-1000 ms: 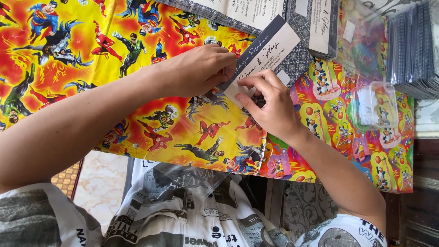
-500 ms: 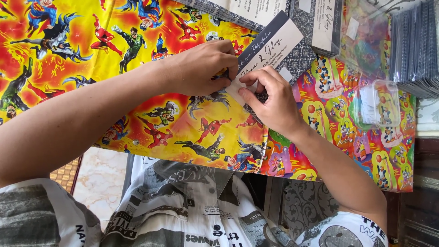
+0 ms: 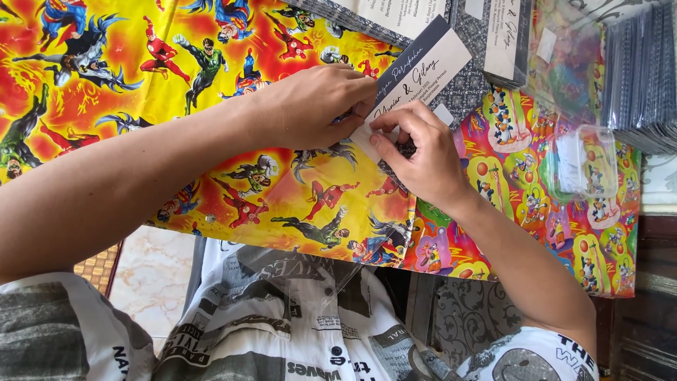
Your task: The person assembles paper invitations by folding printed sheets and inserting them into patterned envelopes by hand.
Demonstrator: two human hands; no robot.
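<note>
A long narrow card point(image 3: 423, 70), dark patterned with a white printed panel, lies tilted on the table covered in bright comic-figure wrapping paper point(image 3: 141, 70). My left hand point(image 3: 317, 106) pinches the card's lower left end with its fingertips. My right hand point(image 3: 423, 155) holds the same end from below, thumb and fingers pressed against the card's edge. Both hands meet at that end, touching each other. What lies under the fingers is hidden.
More dark patterned cards point(image 3: 493, 35) lie at the far edge. A stack of clear sleeves point(image 3: 642, 77) stands at the far right. A small clear plastic box point(image 3: 578, 162) sits on the cartoon-print paper point(image 3: 536, 212). My lap in a print shirt point(image 3: 303, 317) is below the table edge.
Both hands with the card have shifted slightly toward the far side of the table. The fingers have closed tighter around the card's lower end.
</note>
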